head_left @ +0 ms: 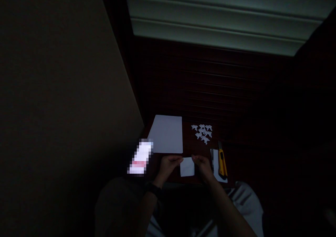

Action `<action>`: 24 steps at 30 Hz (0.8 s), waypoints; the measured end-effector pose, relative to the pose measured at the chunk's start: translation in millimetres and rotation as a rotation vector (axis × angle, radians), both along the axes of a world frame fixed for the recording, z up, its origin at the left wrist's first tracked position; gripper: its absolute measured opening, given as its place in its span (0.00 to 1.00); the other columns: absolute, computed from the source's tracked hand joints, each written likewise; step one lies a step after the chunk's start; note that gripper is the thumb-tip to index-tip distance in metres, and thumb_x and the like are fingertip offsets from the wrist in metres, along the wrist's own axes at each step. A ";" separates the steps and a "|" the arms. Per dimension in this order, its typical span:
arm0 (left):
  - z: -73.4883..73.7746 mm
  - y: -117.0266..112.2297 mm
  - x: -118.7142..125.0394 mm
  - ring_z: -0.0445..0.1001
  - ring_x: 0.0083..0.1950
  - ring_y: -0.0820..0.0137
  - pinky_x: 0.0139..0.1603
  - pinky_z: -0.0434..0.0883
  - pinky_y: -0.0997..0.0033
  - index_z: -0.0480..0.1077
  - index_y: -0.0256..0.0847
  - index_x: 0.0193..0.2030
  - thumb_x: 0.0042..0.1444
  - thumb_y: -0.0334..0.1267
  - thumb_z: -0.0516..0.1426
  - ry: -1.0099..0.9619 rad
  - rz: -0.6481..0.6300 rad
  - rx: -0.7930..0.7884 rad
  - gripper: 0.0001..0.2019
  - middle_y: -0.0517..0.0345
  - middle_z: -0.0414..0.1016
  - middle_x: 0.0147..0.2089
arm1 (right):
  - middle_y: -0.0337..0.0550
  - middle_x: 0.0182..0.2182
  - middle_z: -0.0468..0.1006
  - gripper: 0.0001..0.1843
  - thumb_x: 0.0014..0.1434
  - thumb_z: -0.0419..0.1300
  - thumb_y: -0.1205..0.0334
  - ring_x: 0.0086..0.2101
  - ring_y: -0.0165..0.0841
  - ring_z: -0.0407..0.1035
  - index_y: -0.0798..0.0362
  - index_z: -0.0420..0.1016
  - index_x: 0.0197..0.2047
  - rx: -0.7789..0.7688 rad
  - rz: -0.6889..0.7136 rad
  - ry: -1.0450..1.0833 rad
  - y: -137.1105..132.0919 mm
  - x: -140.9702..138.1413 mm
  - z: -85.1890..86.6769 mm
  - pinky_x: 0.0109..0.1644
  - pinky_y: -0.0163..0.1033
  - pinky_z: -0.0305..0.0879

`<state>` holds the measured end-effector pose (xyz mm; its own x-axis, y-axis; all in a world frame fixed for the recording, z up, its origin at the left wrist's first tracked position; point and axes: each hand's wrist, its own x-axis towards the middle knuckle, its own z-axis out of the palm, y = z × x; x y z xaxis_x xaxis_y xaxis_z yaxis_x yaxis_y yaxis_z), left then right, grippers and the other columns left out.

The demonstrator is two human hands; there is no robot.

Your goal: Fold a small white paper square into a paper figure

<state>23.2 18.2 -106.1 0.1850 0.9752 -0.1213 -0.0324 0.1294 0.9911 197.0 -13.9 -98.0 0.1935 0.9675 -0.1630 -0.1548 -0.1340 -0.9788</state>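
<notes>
Two hands, left hand [168,164] and right hand [202,163], pinch a small white paper square [187,167] by its upper corners, fingers clamped, near a yellow utility knife [222,160].

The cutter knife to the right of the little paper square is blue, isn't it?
No, the cutter knife is yellow, not blue; the head view shows it. It does lie to the right of the little paper square, which the left hand and the right hand pinch by its top corners.
</notes>
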 end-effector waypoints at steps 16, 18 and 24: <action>-4.6 1.1 3.6 0.75 0.31 0.65 0.30 0.71 0.72 0.75 0.35 0.38 0.37 0.44 0.63 0.051 0.041 0.043 0.20 0.52 0.77 0.29 | 0.41 0.22 0.72 0.20 0.47 0.59 0.46 0.24 0.31 0.63 0.58 0.73 0.25 0.035 0.016 -0.074 1.4 1.2 -6.5 0.28 0.33 0.57; -3.0 0.7 3.2 0.75 0.33 0.65 0.32 0.71 0.71 0.75 0.35 0.36 0.37 0.44 0.63 0.040 0.028 0.030 0.19 0.51 0.78 0.31 | 0.41 0.22 0.72 0.19 0.47 0.59 0.46 0.24 0.31 0.63 0.57 0.73 0.25 0.039 0.022 -0.077 0.8 1.0 -5.2 0.28 0.33 0.57; 1.0 -1.2 3.0 0.75 0.36 0.63 0.36 0.72 0.69 0.75 0.35 0.34 0.40 0.44 0.62 0.013 0.015 0.030 0.16 0.49 0.78 0.34 | 0.42 0.22 0.73 0.21 0.47 0.59 0.44 0.24 0.31 0.64 0.58 0.74 0.25 0.038 0.027 -0.101 0.6 0.4 -3.8 0.28 0.34 0.57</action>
<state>26.2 17.0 -105.1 0.1687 0.9811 -0.0947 -0.0210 0.0997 0.9948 197.5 -13.4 -101.8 0.1814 0.9775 -0.1075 -0.0517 -0.0997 -0.9937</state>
